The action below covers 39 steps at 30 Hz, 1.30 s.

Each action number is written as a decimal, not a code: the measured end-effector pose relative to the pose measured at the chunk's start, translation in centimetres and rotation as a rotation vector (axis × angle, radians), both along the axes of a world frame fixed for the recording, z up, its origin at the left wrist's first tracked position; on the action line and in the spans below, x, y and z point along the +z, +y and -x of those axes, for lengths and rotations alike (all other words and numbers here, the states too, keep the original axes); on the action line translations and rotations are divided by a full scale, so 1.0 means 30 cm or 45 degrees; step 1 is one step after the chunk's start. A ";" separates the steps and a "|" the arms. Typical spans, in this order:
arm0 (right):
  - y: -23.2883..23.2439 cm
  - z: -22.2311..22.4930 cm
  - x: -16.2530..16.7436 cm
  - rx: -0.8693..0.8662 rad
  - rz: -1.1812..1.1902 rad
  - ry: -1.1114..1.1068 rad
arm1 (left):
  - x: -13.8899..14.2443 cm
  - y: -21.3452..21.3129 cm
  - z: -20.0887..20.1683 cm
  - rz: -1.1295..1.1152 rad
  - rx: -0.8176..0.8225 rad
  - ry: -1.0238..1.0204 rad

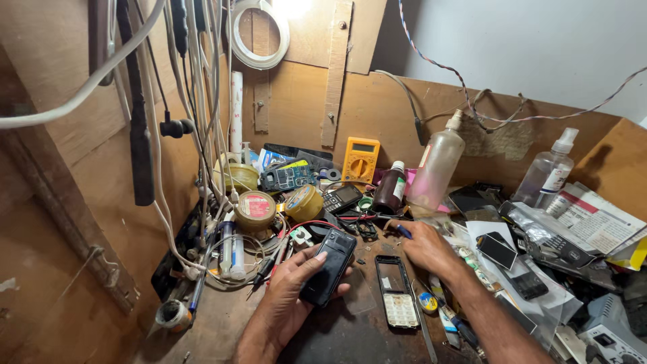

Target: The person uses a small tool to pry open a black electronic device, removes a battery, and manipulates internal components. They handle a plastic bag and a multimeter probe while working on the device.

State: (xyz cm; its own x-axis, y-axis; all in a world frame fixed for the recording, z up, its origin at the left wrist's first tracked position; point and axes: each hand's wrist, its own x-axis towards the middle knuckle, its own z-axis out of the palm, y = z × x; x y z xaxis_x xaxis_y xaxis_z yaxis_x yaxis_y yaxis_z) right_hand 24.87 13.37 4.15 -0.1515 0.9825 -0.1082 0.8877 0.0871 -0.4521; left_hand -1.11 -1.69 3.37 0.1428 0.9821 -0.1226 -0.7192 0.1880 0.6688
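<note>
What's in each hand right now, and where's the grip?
The left hand grips a black phone body around its lower half, thumb on top. The right hand pinches a blue-handled tool by its handle.

Three bottles (one brown), one yellow multimeter

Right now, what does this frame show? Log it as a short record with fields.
Setting: cluttered wooden repair bench
Left hand: holds a black mobile phone body, fingers wrapped around it
Right hand: grips a blue-tipped tool
Between hands: phone front frame with keypad, lying flat
Behind: yellow multimeter, brown bottle, clear plastic bottle
</note>
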 end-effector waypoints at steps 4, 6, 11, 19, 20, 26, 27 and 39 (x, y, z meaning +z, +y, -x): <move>0.033 0.049 -0.058 0.219 -0.045 0.154 | -0.001 -0.002 0.002 0.016 0.004 -0.002; 0.043 0.075 -0.074 0.379 -0.123 0.139 | -0.003 -0.001 0.003 -0.008 -0.002 -0.019; 0.046 0.037 -0.020 0.169 -0.108 0.328 | -0.015 0.000 0.006 -0.057 -0.004 -0.053; -0.058 -0.043 0.066 -0.116 -0.187 0.151 | -0.025 0.004 0.003 -0.079 0.005 -0.086; -0.071 -0.044 0.070 -0.125 -0.194 0.154 | -0.025 0.003 0.002 -0.078 0.002 -0.090; -0.075 -0.083 0.076 -0.164 -0.276 -0.002 | -0.015 0.008 0.003 -0.061 -0.012 -0.104; -0.069 -0.092 0.065 -0.201 -0.226 -0.039 | -0.014 0.009 0.002 -0.046 -0.019 -0.110; -0.014 -0.171 0.026 -0.312 -0.247 -0.019 | -0.009 0.013 0.004 0.000 -0.032 -0.117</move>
State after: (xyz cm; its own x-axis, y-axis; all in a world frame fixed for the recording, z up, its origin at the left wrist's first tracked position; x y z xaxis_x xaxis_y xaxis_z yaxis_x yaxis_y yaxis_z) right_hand 30.00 12.94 4.93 0.0925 0.9921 0.0842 0.8993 -0.0470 -0.4347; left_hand -1.22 -1.29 3.10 0.1782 0.9781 -0.1078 -0.7726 0.2069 0.6002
